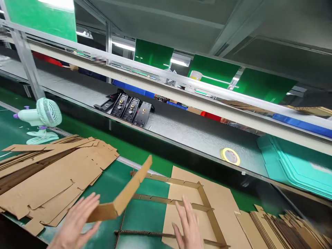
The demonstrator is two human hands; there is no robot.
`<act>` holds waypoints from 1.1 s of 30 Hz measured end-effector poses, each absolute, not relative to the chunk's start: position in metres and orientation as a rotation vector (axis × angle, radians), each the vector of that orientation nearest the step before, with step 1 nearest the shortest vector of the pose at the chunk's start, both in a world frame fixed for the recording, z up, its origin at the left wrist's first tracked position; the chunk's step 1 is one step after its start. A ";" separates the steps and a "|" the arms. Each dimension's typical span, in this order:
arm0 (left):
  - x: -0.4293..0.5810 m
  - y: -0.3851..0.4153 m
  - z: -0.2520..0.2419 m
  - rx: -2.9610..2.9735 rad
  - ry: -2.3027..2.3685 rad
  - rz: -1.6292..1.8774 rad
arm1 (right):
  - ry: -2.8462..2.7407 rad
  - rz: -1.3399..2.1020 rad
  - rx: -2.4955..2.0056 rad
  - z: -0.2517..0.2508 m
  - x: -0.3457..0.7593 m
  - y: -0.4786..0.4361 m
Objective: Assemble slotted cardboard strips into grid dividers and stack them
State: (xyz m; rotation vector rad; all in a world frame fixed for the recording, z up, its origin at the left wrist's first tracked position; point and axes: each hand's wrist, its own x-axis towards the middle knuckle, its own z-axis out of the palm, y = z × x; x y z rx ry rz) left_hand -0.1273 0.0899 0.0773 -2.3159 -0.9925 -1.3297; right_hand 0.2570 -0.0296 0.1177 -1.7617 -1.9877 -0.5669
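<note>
My left hand [75, 221] has a bent cardboard strip [127, 195] between its thumb and straight fingers. The notched strip slants up to the right, above the green tabletop. My right hand [188, 223] is open, fingers apart, over a cardboard divider frame [207, 207] of interlocked notched strips. Whether its fingertips touch the frame I cannot tell. Part of the frame lies on a flat cardboard sheet [220, 193], and its strips reach left over the green surface.
Flat cardboard pieces [57, 173] are piled at left, near a mint-green fan [48, 112]. More cardboard pieces [282, 228] stand at right. The shelf [176, 128] ahead holds black parts [132, 108], a yellow tape roll [230, 156] and teal bins [293, 166].
</note>
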 end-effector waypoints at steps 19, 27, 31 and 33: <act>0.095 0.024 0.051 -2.867 -1.285 -0.683 | -1.297 -0.028 -2.341 0.115 0.379 -0.180; 0.124 -0.025 -0.009 -3.063 -1.383 -0.244 | -0.982 0.323 -2.256 0.057 0.380 -0.148; 0.130 -0.036 0.002 -3.074 -1.346 -0.285 | -1.009 0.407 -2.277 0.042 0.380 -0.131; 0.135 -0.045 0.001 -3.111 -1.334 -0.233 | -1.044 0.437 -2.332 0.035 0.380 -0.126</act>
